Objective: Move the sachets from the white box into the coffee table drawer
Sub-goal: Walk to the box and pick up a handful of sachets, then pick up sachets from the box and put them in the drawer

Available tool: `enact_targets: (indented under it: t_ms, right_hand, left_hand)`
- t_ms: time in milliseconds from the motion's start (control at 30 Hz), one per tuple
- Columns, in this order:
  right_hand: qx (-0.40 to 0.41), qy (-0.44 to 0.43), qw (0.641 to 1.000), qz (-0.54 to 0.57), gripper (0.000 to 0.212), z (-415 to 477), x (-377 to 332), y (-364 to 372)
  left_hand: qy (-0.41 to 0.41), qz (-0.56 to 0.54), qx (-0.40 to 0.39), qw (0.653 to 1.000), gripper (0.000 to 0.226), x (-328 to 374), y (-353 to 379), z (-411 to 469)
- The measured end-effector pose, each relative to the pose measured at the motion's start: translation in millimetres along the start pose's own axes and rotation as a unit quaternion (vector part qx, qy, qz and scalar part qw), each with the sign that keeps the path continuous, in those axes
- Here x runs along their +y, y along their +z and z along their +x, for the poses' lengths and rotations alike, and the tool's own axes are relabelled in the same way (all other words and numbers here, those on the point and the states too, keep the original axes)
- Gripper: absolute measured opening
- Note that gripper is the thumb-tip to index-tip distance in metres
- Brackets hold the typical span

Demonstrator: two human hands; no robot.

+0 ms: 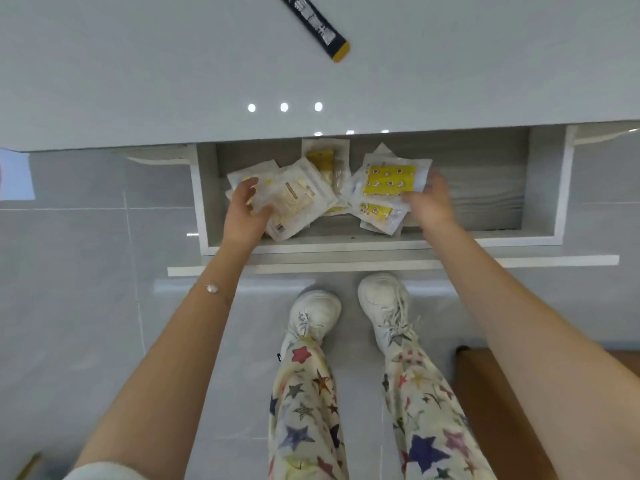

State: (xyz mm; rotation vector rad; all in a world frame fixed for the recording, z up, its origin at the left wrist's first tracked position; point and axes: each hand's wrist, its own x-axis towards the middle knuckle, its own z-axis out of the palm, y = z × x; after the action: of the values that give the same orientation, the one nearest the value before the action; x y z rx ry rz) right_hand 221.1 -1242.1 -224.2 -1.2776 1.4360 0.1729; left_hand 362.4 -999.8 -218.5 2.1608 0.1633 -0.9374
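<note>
The coffee table drawer (485, 188) stands pulled out below the grey tabletop. Several clear sachets with yellow prints lie in its left half. My left hand (244, 211) reaches in from the front and grips the left pile of sachets (294, 199) at its left edge. My right hand (429, 199) is over the right pile (388, 181), fingers spread and relaxed, touching a sachet with a yellow patterned label. A further sachet (323, 164) lies at the back, partly under the tabletop. The white box is out of view.
A dark stick pack with a yellow end (318, 26) lies on the tabletop (138, 81). The drawer's right half shows bare wood grain. My feet in white shoes (346, 313) stand on the tiled floor before the drawer front (519, 261). A wooden edge (485, 393) is at lower right.
</note>
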Motion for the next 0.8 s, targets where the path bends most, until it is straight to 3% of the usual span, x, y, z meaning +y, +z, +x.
enact_targets:
  t_ms: [233, 367, 500, 600, 800]
  right_hand:
    - [-0.034, -0.198, 0.958, -0.207, 0.048, -86.3, -69.3, -10.5]
    - [-0.054, -0.268, 0.913, -0.302, 0.054, -153.1, -134.4, -24.9]
    - [-0.07, -0.335, 0.857, -0.386, 0.056, -227.1, -193.8, -44.2]
    - [-0.056, -0.399, 0.792, -0.458, 0.064, -276.7, -227.2, -58.8]
    - [-0.06, -0.461, 0.725, -0.507, 0.071, -389.6, -276.7, -61.4]
  left_hand:
    - [0.14, 0.105, 0.021, 0.984, 0.043, 63.6, -53.8, -61.8]
    - [0.205, 0.253, 0.06, 0.944, 0.054, 116.8, -89.9, -105.3]
    - [0.215, 0.341, 0.089, 0.911, 0.067, 163.5, -127.8, -162.4]
    - [0.207, 0.339, 0.111, 0.911, 0.075, 191.9, -156.6, -211.2]
    - [0.171, 0.292, 0.17, 0.925, 0.077, 206.2, -214.1, -330.3]
